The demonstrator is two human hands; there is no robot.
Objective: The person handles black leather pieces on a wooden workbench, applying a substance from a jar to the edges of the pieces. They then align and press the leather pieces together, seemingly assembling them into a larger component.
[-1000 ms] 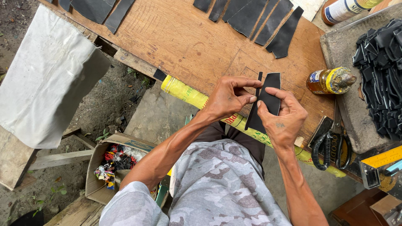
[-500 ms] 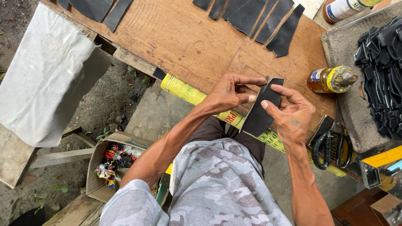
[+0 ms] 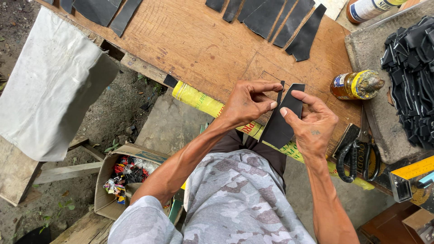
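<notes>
Both hands pinch a flat black piece (image 3: 281,122) of matte, leathery sheet, cut with angled ends, held just above the near edge of the scuffed wooden board (image 3: 199,45). The left hand (image 3: 246,103) clamps its upper edge between thumb and fingers; the right hand (image 3: 314,126) grips the right side, thumb pressing the face. More black strips (image 3: 289,22) lie fanned at the board's far edge. A sticky glue jar (image 3: 357,84) and black-handled scissors (image 3: 359,151) sit to the right. Compared with half a second ago, the piece has stayed in the same tilt, the fingers barely shifted.
</notes>
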